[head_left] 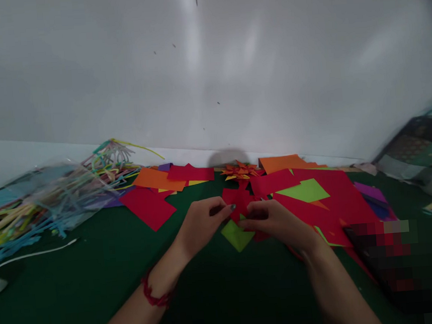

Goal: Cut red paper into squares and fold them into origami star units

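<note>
Both hands meet over a green table [97, 271], pinching a small folded green paper [237, 235] between them. My left hand [202, 223], with a red thread band at its wrist, has its fingers closed on the paper's upper left edge. My right hand [276, 219] grips the paper's right side with curled fingers. Directly behind the hands lie red paper pieces [237, 197]. A folded orange and red paper star [240, 170] sits farther back near the wall.
Red, orange, green and purple paper sheets [308, 189] are spread across the back and right of the table. A pile of coloured strips and a clear plastic bag [54, 199] lies at left. A white wall [208, 58] rises behind. A dark patterned box [416, 146] stands far right.
</note>
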`<state>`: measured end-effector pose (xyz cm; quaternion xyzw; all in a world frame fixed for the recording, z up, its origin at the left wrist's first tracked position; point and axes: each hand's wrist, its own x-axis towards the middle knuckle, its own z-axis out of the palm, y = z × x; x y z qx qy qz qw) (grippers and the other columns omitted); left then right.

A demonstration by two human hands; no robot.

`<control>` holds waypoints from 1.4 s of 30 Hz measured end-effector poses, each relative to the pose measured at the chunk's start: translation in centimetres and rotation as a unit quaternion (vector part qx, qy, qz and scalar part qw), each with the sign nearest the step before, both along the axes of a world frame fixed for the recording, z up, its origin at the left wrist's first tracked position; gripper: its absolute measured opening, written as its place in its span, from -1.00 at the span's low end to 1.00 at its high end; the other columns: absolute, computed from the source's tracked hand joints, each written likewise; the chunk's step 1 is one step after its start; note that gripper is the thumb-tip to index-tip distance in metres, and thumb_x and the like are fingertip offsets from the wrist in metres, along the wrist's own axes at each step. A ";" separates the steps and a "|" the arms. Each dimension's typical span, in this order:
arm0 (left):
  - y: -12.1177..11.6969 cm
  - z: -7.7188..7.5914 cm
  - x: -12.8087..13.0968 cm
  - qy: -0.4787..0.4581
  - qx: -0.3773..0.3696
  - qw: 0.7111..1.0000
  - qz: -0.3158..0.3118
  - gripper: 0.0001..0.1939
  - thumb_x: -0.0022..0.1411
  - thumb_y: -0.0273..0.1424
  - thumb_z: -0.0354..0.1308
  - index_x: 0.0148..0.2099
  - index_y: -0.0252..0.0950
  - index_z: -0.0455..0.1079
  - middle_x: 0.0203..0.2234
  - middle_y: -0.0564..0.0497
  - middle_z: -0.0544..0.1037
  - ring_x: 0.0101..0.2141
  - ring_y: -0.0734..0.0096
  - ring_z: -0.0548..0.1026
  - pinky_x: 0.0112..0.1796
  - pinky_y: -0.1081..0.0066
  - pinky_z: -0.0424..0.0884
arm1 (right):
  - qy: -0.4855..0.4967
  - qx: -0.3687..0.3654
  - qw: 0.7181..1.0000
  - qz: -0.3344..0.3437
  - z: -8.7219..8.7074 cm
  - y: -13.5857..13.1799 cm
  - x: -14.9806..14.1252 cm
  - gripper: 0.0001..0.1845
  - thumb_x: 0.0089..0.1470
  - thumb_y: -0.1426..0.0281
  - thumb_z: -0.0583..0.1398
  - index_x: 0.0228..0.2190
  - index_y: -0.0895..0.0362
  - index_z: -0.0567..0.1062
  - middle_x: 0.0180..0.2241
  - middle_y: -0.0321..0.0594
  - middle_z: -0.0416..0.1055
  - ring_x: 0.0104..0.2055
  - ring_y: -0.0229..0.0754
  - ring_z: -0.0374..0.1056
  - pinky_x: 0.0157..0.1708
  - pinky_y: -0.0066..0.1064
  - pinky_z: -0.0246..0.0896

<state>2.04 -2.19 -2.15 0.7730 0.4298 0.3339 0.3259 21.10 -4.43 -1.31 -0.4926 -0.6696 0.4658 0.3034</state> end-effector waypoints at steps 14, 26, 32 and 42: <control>-0.2 -0.3 0.7 -0.078 0.003 0.997 0.030 -0.77 0.20 -0.25 0.01 -0.22 -0.27 0.39 -0.38 0.05 0.52 -0.38 0.44 0.44 -0.37 0.51 0.30 | -0.002 -0.041 0.998 0.038 -0.2 0.3 -0.3 -0.77 -0.08 0.22 0.22 -0.45 0.14 0.51 -0.49 -0.31 0.43 -0.43 -0.26 0.32 -0.46 -0.48 0.18; -0.6 -0.5 1.2 -0.121 -0.006 0.992 0.038 -0.80 0.21 -0.32 0.02 -0.34 -0.27 0.42 -0.43 0.09 0.54 -0.38 0.49 0.47 -0.36 0.55 0.31 | -0.092 0.023 0.993 0.065 -1.1 0.3 -0.6 -0.64 0.03 0.19 0.09 -0.58 0.18 0.47 -0.65 -0.37 0.17 -0.60 -0.37 -0.01 -0.63 -0.50 -0.11; -0.8 -0.2 1.0 -0.113 0.008 0.992 0.054 -0.75 0.22 -0.30 0.01 -0.43 -0.28 0.40 -0.50 0.08 0.54 -0.44 0.49 0.46 -0.40 0.54 0.30 | -0.092 0.016 0.992 0.090 -0.8 0.1 -1.0 -0.66 0.03 0.21 0.09 -0.58 0.18 0.48 -0.64 -0.37 0.18 -0.58 -0.37 -0.02 -0.62 -0.50 -0.12; -0.1 -1.3 1.0 -0.123 -0.061 0.990 0.033 -0.76 0.14 -0.24 0.10 -0.18 -0.25 0.34 -0.33 0.03 0.52 -0.31 0.40 0.47 -0.36 0.48 0.35 | -0.079 0.043 0.994 0.058 -1.1 0.7 -0.3 -0.66 0.07 0.22 0.05 -0.55 0.19 0.43 -0.60 -0.37 0.18 -0.55 -0.36 0.04 -0.58 -0.51 -0.06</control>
